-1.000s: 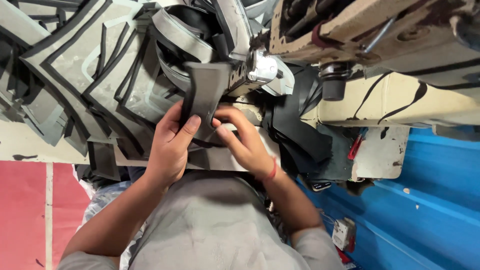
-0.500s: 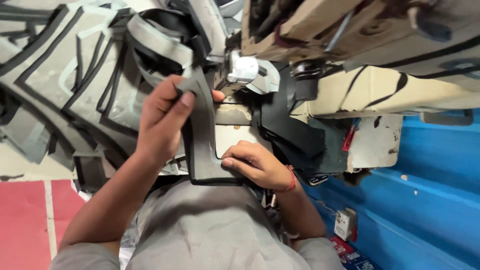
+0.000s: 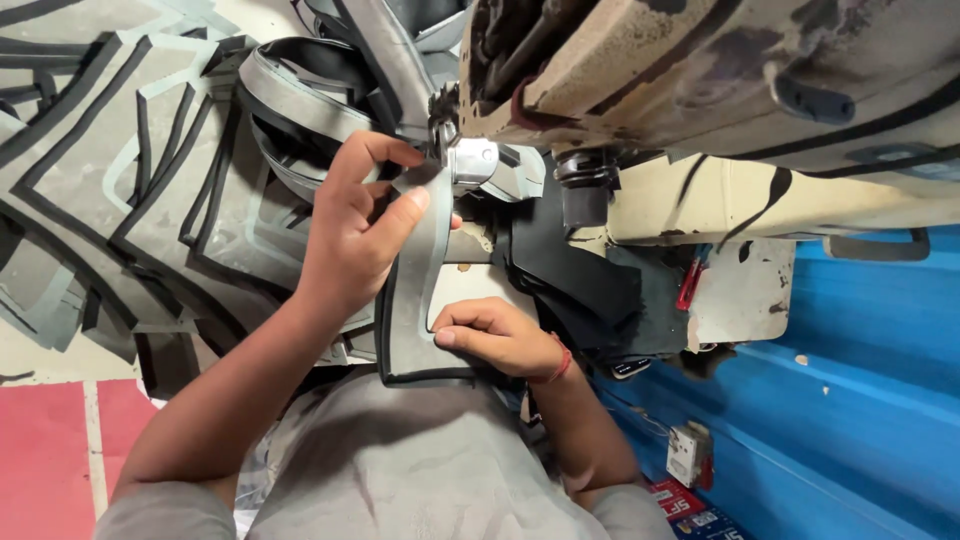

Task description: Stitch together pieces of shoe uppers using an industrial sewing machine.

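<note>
A: The left hand [image 3: 355, 245] has its fingers closed on the top of the grey piece [image 3: 415, 290], thumb and forefinger pinching it just beside the presser foot [image 3: 478, 165] of the sewing machine [image 3: 700, 110]. The right hand [image 3: 495, 335] lies lower down, fingers curled and pressing the piece's bottom end flat; it presses rather than grips.

B: So where does the piece sit?

A: Between the two hands, running from the foot down to the person's lap, its black edging [image 3: 430, 377] showing along the bottom.

B: How would you do this step well?

A: I'd judge: keep the piece taut between both hands, steer from the top hand, keep those fingertips clear of the foot, and let the lower hand only guide.

B: What can't you make out?

A: The needle itself; the foot and the left thumb hide it. The surface is mostly buried under the stack [image 3: 130, 200] of grey, black-edged cut pieces at left. The machine's top is cut off, and whether any stitching exists yet is too fine to tell.
</note>
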